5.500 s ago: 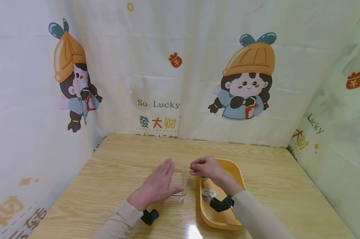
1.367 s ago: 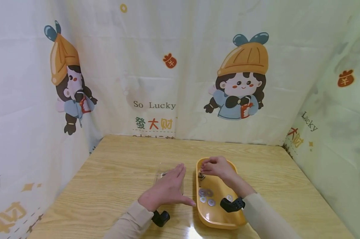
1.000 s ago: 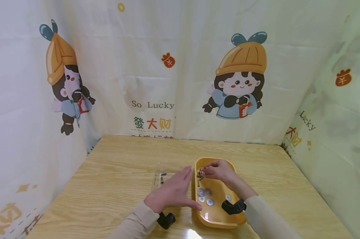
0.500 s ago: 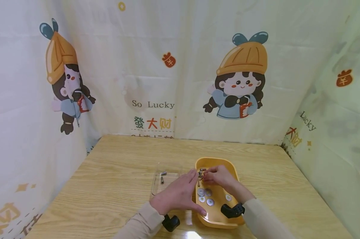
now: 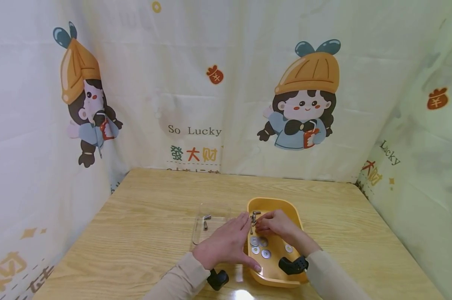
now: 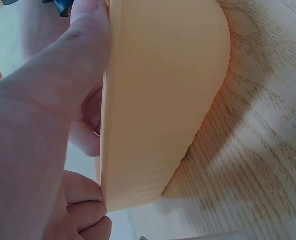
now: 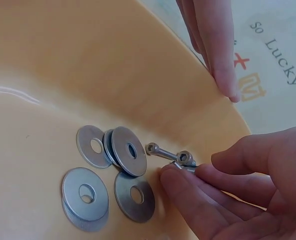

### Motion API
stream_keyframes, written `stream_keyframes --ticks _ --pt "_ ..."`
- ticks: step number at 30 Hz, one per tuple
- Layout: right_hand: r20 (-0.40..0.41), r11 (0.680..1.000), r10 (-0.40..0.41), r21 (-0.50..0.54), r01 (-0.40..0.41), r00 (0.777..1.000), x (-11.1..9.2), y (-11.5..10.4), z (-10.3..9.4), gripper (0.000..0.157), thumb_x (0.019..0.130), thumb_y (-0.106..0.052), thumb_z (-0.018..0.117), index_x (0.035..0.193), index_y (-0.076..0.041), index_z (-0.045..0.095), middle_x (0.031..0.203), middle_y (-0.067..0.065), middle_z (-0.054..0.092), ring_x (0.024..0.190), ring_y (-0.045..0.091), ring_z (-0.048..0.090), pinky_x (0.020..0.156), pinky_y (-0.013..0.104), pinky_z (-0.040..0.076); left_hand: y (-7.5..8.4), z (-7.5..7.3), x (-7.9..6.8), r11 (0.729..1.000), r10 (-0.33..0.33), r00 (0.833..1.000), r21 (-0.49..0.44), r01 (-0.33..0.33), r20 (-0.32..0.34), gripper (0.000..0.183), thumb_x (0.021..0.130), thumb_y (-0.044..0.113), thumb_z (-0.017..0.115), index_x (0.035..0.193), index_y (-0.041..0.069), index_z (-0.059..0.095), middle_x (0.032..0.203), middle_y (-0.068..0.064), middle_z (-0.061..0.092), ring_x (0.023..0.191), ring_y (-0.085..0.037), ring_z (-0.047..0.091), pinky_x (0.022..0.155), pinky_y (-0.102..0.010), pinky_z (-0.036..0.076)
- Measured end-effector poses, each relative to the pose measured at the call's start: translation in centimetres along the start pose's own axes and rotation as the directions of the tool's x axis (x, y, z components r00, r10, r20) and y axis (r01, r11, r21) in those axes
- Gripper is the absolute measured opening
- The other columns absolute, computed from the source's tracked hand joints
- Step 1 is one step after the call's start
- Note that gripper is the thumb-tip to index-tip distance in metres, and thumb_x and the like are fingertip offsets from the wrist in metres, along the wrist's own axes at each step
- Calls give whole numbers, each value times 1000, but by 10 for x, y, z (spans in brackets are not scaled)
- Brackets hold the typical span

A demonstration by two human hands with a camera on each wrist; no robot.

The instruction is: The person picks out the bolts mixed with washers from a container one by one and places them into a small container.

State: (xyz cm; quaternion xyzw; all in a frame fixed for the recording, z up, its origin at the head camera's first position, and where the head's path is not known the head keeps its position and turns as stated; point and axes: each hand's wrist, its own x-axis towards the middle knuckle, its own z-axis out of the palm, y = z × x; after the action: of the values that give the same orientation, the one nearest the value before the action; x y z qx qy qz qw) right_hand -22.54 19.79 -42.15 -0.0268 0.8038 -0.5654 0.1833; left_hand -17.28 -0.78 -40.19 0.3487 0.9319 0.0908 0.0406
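Back curtain (image 5: pixel 244 125), facing you: "So Lucky" (image 5: pixel 194 130), dark serif letters; beneath, 發大财 (image 5: pixel 193 153) in green, red, yellow; lowest line (image 5: pixel 194 171) cut off, unreadable to you. Above: red pouch (image 5: pixel 214 75) bearing ¥-like sign. Curtain on your right (image 5: pixel 417 175): "Lucky" (image 5: pixel 390 153), slanted; 大财 (image 5: pixel 372 172) below, red and yellow; second red pouch (image 5: pixel 438 99), similar sign. Curtain on your left (image 5: pixel 23 137): yellow character (image 5: pixel 8 263) and dark characters (image 5: pixel 41 279), too unclear to read. Your right wrist view: "So Lucky" again, tilted.

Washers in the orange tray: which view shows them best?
Right wrist: the washers appear large, with center holes and overlaps clear. Head shows them small, inside the orange tray. Left wrist shows none clearly, mainly the tray's outer wall.
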Motion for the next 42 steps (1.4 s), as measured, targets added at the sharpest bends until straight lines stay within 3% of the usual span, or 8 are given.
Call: stream_keyframes --ticks 14,24,42 --pt "48 999 -14 29 12 999 1 -1 2 28 96 -1 54 112 20 62 104 32 71 96 38 73 84 43 60 7 -4 3 999 -1 999 53 -1 43 124 72 85 58 157 1 23 165 -16 20 153 -26 21 123 -39 27" --pt "74 999 -14 45 11 997 2 1 3 29 96 -1 53 116 19 61 102 25 73 98 34 73 86 42 60 8 -4 2 995 -8 999 101 4 36 124 71 86 56 156 2 24 165 -14 22 153 -25 23 123 -37 28" --pt "71 999 -7 37 5 997 6 0 10 31 95 0 54 119 18 61 104 25 73 96 30 73 88 44 59 5 -3 0 997 19 1000 73 -19 0 124 73 84 59 156 -1 24 164 -16 24 152 -26 25 123 -39 29"
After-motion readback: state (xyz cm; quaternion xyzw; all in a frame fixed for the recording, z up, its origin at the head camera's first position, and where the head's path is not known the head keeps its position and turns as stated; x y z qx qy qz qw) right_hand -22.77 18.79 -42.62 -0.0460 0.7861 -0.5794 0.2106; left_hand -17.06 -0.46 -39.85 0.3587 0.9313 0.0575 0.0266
